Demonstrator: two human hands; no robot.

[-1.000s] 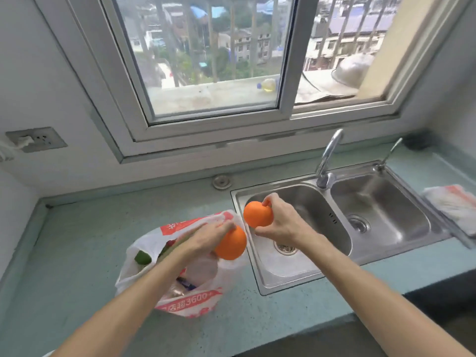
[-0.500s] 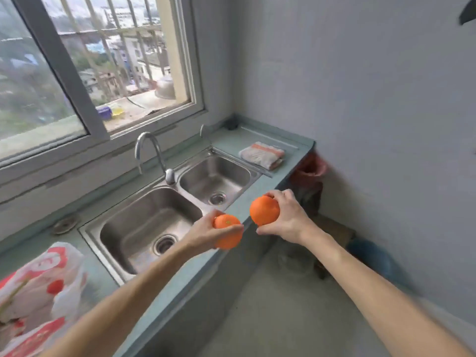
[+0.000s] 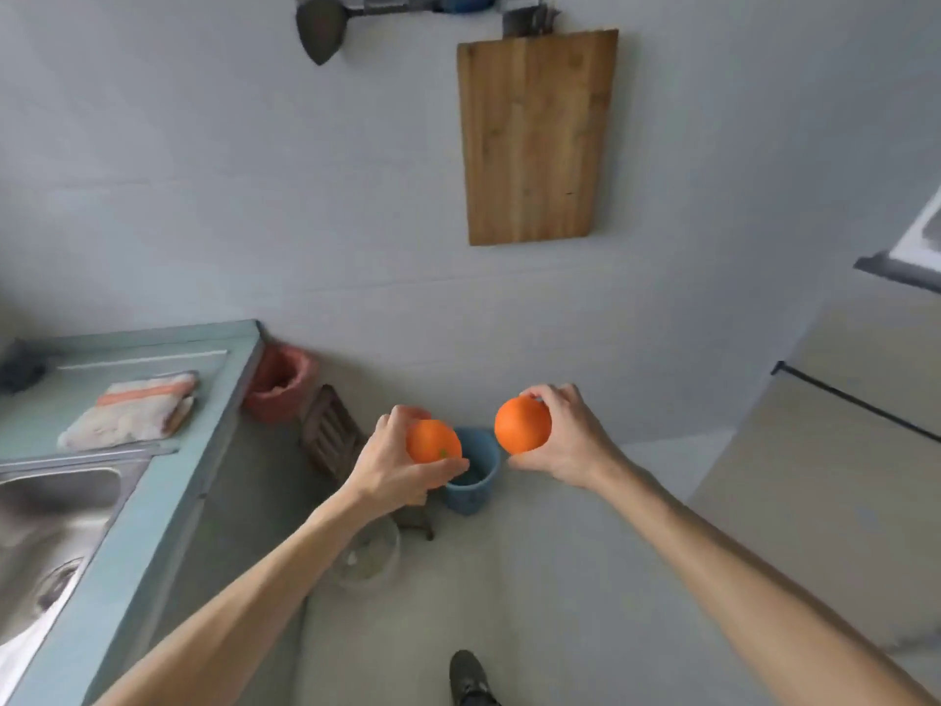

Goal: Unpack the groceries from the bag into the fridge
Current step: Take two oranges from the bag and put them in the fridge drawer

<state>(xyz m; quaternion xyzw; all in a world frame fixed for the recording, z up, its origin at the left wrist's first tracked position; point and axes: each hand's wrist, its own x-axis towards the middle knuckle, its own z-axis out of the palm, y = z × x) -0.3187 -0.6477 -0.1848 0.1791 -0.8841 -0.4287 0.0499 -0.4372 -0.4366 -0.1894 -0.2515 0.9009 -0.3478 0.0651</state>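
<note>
My left hand (image 3: 392,466) is shut on an orange (image 3: 433,447), held out over the floor in the middle of the view. My right hand (image 3: 565,440) grips a second orange (image 3: 523,424) a little higher and to the right of the first. The two oranges are apart. The beige fridge (image 3: 835,450) stands at the right edge with its doors shut, a dark seam across it. The grocery bag is out of view.
The blue-green counter (image 3: 168,481) with the steel sink (image 3: 46,522) and a folded cloth (image 3: 132,410) runs along the left. On the floor ahead stand a red bin (image 3: 280,384), a wooden stool (image 3: 331,435), a blue bucket (image 3: 473,481) and a clear bowl (image 3: 371,557). A cutting board (image 3: 532,135) hangs on the wall.
The view has swung right, away from the window, bag and sink, toward the wall and fridge. Both hands have carried their oranges along, off the counter and over the floor.
</note>
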